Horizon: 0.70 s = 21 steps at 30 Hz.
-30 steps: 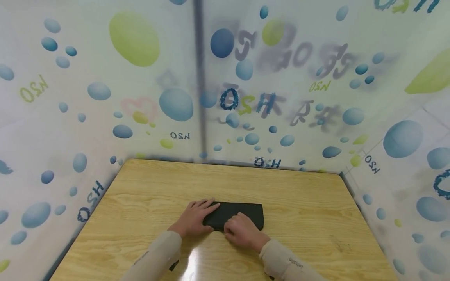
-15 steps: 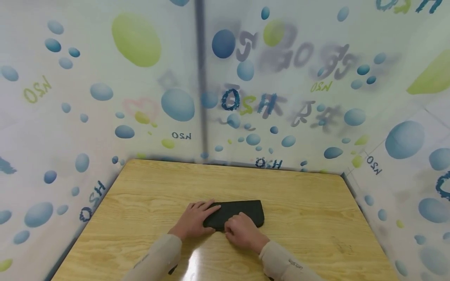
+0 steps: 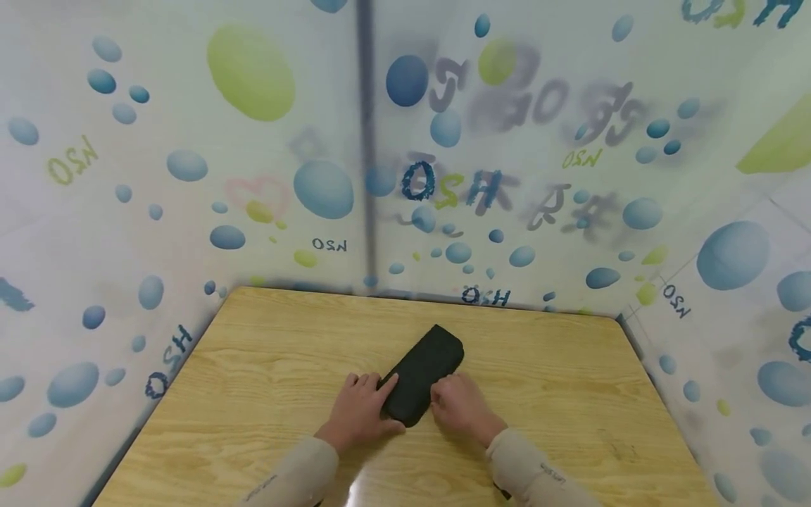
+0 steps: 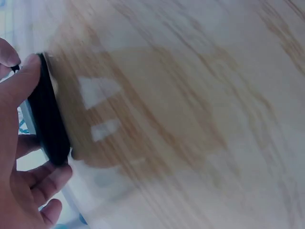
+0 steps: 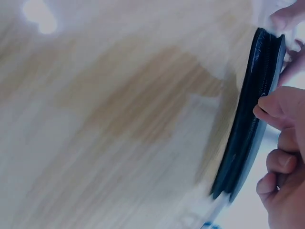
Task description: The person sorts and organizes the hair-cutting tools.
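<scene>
A black zippered case (image 3: 424, 373) lies slanted on the wooden table, its far end pointing up and to the right in the head view. My left hand (image 3: 360, 413) grips its near end, thumb on one side and fingers on the other, as the left wrist view of the case (image 4: 50, 114) also shows. At the long right side, my right hand (image 3: 464, 408) pinches with thumb and forefinger at the zipper (image 5: 263, 86). A small dark zipper pull (image 4: 15, 68) shows at those fingertips in the left wrist view. The zipper looks closed along the stretch in sight.
The wooden table (image 3: 304, 331) stretches out around the case on all sides. Behind it and to both sides stand white walls (image 3: 329, 267) printed with blue and green ovals and lettering.
The case has swung counter-clockwise from lying crosswise to slanting, its far end now away from me. My right hand has shifted right along with its edge; the left hand keeps its grip.
</scene>
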Available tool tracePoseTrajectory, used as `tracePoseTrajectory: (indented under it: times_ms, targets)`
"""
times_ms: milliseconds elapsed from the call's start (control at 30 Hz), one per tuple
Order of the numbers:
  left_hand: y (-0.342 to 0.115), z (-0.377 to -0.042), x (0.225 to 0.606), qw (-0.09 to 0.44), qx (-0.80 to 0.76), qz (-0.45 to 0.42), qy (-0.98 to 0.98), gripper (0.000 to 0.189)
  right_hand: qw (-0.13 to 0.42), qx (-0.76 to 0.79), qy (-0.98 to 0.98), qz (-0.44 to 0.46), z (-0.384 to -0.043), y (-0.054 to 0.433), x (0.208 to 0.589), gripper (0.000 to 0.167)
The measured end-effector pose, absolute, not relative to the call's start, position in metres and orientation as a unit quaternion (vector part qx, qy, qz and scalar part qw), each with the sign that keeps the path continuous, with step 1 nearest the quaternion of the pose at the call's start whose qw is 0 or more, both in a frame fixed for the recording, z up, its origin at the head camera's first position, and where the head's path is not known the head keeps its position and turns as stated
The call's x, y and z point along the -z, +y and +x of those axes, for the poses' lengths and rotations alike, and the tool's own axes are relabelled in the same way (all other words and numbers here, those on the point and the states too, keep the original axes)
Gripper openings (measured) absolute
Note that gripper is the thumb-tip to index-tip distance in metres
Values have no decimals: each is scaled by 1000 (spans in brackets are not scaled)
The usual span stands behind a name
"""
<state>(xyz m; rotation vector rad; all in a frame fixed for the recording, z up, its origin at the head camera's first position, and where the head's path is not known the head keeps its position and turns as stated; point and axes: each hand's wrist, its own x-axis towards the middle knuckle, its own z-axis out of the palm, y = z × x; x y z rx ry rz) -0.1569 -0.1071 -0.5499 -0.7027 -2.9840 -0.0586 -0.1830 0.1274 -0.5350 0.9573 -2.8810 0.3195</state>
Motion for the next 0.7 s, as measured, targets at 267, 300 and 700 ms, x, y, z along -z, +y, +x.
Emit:
tracePoseTrajectory:
  times_ms: [267,300,700]
  targets:
    - [-90,-157,548,38,59,-236,-969,55,61,-118,-956,262,-201,151,539,9]
    - [-88,-157,548,40,70,-239,-968,49,59,-117,-958,257,-203,152,539,9]
    - [-95,-187,537,12,122,-309,-943,52,40,-77,-965,247,-213,155,537,9]
